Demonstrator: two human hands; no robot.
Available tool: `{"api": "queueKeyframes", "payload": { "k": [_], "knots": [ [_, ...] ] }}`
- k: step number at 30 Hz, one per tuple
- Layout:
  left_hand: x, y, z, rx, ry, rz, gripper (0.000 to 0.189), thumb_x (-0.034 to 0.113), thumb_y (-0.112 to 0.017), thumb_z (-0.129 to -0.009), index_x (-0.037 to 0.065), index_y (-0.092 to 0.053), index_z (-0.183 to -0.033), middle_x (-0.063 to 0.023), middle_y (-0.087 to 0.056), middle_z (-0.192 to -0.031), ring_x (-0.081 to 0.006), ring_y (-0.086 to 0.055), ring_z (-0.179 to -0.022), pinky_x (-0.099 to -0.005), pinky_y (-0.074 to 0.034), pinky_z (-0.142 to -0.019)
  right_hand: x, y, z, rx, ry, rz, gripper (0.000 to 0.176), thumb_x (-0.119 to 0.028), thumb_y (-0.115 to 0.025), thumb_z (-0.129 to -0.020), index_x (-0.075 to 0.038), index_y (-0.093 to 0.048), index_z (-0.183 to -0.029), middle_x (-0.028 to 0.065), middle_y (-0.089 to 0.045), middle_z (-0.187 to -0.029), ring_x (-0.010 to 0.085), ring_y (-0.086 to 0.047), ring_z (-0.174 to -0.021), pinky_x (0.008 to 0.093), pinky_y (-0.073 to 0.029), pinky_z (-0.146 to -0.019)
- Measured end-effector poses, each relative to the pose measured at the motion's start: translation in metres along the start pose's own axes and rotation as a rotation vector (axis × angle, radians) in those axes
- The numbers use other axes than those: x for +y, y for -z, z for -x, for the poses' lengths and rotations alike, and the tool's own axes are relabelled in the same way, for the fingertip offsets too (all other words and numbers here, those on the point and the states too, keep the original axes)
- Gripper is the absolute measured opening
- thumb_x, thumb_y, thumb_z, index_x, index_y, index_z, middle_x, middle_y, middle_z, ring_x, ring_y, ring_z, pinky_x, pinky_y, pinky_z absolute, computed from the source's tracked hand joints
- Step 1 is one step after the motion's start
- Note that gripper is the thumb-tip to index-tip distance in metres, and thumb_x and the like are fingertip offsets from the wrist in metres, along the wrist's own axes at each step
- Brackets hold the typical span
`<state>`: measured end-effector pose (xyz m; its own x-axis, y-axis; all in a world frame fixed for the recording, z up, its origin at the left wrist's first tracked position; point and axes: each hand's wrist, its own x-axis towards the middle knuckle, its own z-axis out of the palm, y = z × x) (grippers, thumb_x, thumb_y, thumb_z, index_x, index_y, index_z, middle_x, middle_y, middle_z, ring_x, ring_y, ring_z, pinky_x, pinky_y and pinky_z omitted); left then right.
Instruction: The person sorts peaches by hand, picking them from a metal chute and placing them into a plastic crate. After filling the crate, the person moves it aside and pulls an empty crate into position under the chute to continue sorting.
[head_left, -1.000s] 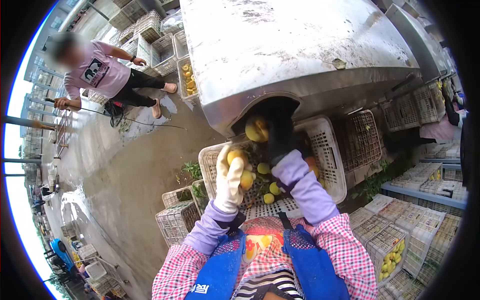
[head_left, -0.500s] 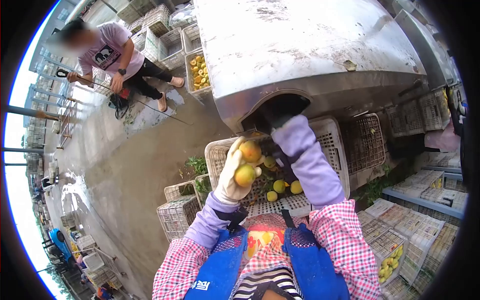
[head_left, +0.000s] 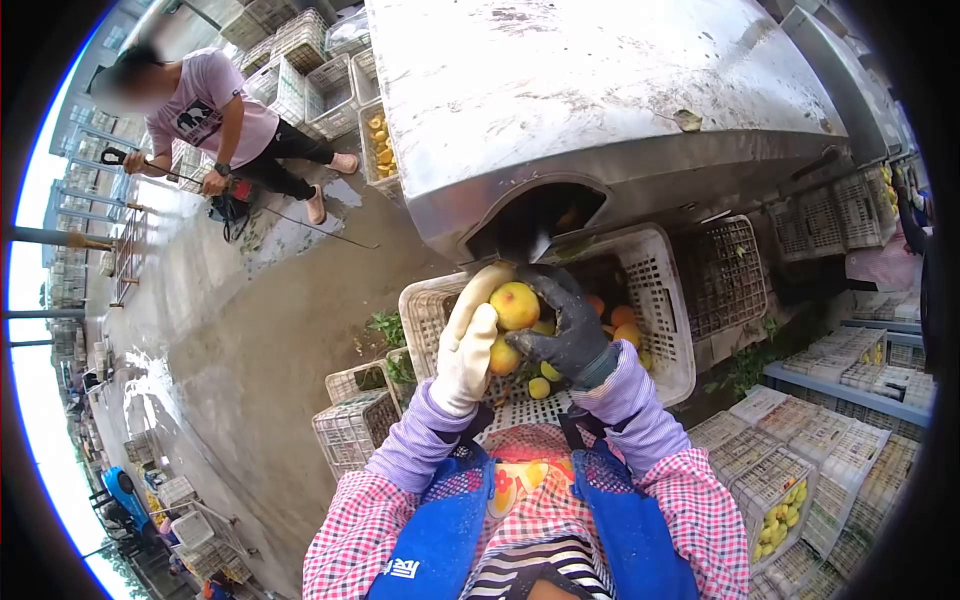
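Observation:
My left hand (head_left: 462, 355), in a white glove, wraps round the left side of two yellow-red peaches, an upper peach (head_left: 516, 305) and a lower peach (head_left: 500, 356). From the right, my right hand (head_left: 578, 338), in a black glove, curls against the same fruit, its thumb reaching across to the lower one. Both hands are above a white plastic crate (head_left: 680, 345). Inside it lie green-yellow peaches (head_left: 540, 387) and orange ones (head_left: 626, 335), partly hidden by my hands. Just beyond, a metal machine (head_left: 640, 90) has a dark opening (head_left: 540, 215) facing me.
A brown crate (head_left: 722, 268) stands right of the white one. Stacked crates (head_left: 358, 425) are at lower left, and a crate of cut fruit (head_left: 380, 150) is beside the machine. A person (head_left: 215, 125) holding a long thin rod stands at upper left on wet concrete.
My right hand has come back from the machine's opening and closed in on the peaches beside my left hand. Orange peaches now show at the crate's right side.

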<state>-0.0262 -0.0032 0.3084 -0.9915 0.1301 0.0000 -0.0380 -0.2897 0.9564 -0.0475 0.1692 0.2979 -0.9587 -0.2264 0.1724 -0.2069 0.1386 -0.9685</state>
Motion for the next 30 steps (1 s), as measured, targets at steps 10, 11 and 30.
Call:
{"api": "queueKeyframes", "payload": {
  "k": [10, 11, 30],
  "knots": [
    [-0.03, 0.005, -0.011, 0.196, 0.194, 0.2, 0.052, 0.033, -0.044, -0.11, 0.007, -0.038, -0.154, -0.0103, -0.053, -0.145, -0.0195, -0.062, -0.119, -0.0354, -0.058, -0.087, 0.064, -0.021, -0.054, 0.389, 0.307, 0.945, 0.069, -0.038, -0.084, -0.076, -0.004, -0.061, -0.131, 0.0195, -0.06, -0.131, 0.041, -0.053, -0.128, 0.0518, -0.043, -0.106],
    [-0.035, 0.006, -0.009, 0.189, 0.119, 0.094, 0.051, 0.033, -0.046, -0.109, 0.007, -0.04, -0.153, -0.0098, -0.054, -0.144, -0.0196, -0.062, -0.118, -0.0357, -0.058, -0.087, 0.073, -0.027, -0.064, 0.358, 0.247, 0.978, 0.069, -0.038, -0.084, -0.077, -0.004, -0.061, -0.132, 0.019, -0.059, -0.132, 0.0409, -0.052, -0.128, 0.0522, -0.043, -0.106],
    [-0.037, 0.009, -0.008, 0.272, 0.446, 0.382, 0.084, 0.066, -0.042, -0.101, 0.008, -0.027, -0.159, -0.0169, -0.027, -0.165, -0.0346, -0.03, -0.151, -0.0481, -0.027, -0.122, 0.045, -0.011, -0.03, 0.269, 0.445, 0.786, 0.066, -0.041, -0.077, -0.077, -0.01, -0.061, -0.133, 0.0121, -0.051, -0.146, 0.0397, -0.043, -0.137, 0.0586, -0.041, -0.104]
  ]
}}
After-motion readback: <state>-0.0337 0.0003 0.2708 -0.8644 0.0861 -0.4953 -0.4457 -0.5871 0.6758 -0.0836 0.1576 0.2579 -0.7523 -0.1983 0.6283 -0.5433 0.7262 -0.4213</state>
